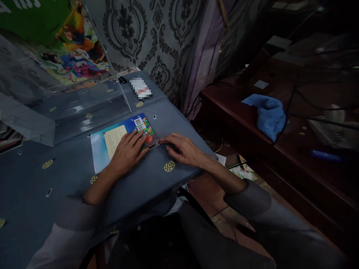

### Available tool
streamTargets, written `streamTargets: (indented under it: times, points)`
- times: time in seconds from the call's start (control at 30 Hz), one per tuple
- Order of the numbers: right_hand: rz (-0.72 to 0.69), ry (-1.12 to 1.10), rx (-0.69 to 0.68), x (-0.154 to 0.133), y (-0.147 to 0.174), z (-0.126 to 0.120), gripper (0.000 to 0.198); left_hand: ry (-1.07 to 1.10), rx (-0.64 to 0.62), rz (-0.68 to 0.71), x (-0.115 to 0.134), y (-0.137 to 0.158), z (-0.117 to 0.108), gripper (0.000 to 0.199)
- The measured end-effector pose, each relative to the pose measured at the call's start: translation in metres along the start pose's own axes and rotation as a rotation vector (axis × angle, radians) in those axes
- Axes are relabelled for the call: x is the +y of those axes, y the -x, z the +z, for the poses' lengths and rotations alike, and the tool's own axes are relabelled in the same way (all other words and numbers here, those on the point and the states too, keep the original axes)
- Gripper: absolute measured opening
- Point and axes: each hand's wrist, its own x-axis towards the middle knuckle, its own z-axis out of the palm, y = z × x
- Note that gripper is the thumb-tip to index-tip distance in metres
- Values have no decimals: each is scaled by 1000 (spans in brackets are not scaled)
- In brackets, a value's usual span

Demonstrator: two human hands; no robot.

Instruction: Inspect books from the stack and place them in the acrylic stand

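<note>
A book (98, 149) with a blue back cover, a pale text panel, a barcode and colourful drawings lies on the cloth-covered table. My left hand (127, 151) rests flat across its cover, fingers stretched out and slightly apart, hiding part of the panel and drawings. At the lower right corner of the book is my right hand (181, 149). Its fingertips touch that corner, and the thumb sits apart from them, lower on the tablecloth. A dark, shiny strip shows at the book's edge between the hands; I cannot make out what it is.
A clear plastic stand (119, 87) rises behind the book. Beyond it lies a blurred white pack (141, 87) near a small black object (122, 80). Books (9, 136) stand at far left. On the dark red desk (230, 108) at right are a blue cloth (269, 114) and cables.
</note>
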Motion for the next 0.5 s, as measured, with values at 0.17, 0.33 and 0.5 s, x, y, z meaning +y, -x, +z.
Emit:
streamTargets:
  times: [0.17, 0.33, 0.5]
  points:
    - [-6, 7, 16, 0, 0, 1, 31, 14, -3, -6, 0, 0, 0, 46]
    - [-20, -4, 45, 1, -1, 2, 31, 1, 7, -2, 1, 0, 0, 46]
    - [-73, -11, 59, 3, -1, 3, 31, -4, 0, 8, 0, 0, -1, 47]
